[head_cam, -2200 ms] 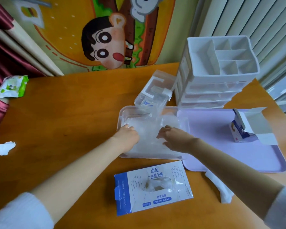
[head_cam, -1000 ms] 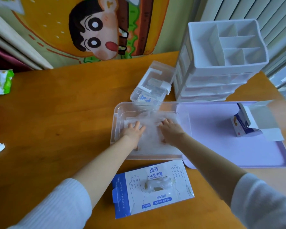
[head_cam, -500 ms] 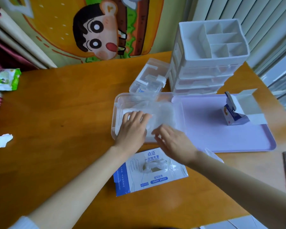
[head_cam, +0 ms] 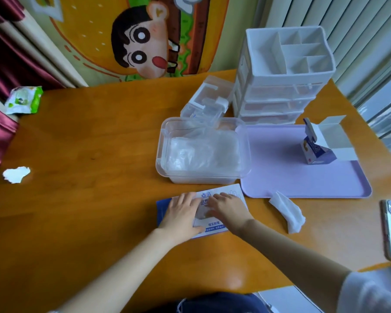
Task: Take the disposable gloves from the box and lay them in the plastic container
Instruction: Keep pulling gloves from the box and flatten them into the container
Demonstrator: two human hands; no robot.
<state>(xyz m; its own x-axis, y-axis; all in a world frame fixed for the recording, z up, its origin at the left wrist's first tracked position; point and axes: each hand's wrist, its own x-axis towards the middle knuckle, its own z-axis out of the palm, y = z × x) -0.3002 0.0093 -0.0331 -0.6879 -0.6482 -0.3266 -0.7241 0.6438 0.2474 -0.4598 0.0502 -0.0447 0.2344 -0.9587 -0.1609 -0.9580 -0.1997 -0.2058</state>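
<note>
Both hands on box (head_cam: 231,192): left hand (head_cam: 181,213) flat, open; right hand (head_cam: 228,211) at opening, grip unclear; gloves (head_cam: 203,154) in container (head_cam: 199,179).

printed in blue on the glove box (head_cam: 212,225): "点范" toward its far edge; beneath, a second line mostly covered by the right hand (head_cam: 228,208); "结实耐用" toward its near edge, above two small labels too blurred to read. illegible print on the small carton (head_cam: 316,152) right of the box.
</note>
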